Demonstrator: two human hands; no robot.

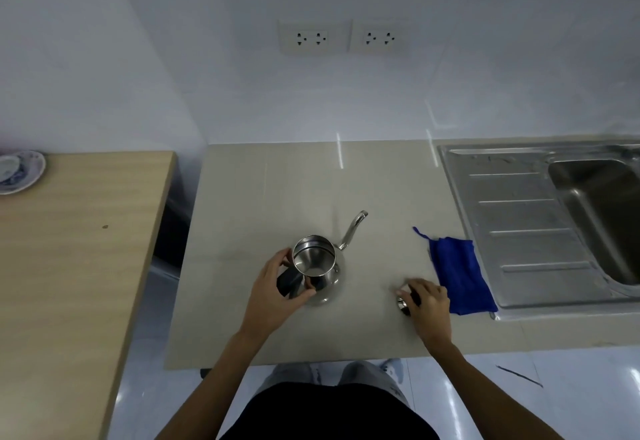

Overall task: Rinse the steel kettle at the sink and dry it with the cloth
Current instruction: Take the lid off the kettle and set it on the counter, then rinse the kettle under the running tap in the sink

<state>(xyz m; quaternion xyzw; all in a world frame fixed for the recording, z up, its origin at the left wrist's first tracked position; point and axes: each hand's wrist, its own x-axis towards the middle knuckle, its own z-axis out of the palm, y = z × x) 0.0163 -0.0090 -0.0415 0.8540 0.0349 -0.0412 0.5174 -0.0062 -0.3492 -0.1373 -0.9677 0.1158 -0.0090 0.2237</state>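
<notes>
Kettle: upright on counter, open, spout aimed back-right.
Left hand: curled round its handle.
Right hand: grips lid, beside cloth.
Sink: well right of your grip.

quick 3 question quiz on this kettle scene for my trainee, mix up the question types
1. True or false: the kettle has its lid on.
2. Where does the cloth lie? A: in the basin. B: on the counter beside the sink. C: on the wooden table.
3. Fill in: the left hand grips the kettle by its black ____.

Key
1. False: the lid is off, on the counter in the fingers of the right hand.
2. B
3. handle
</notes>
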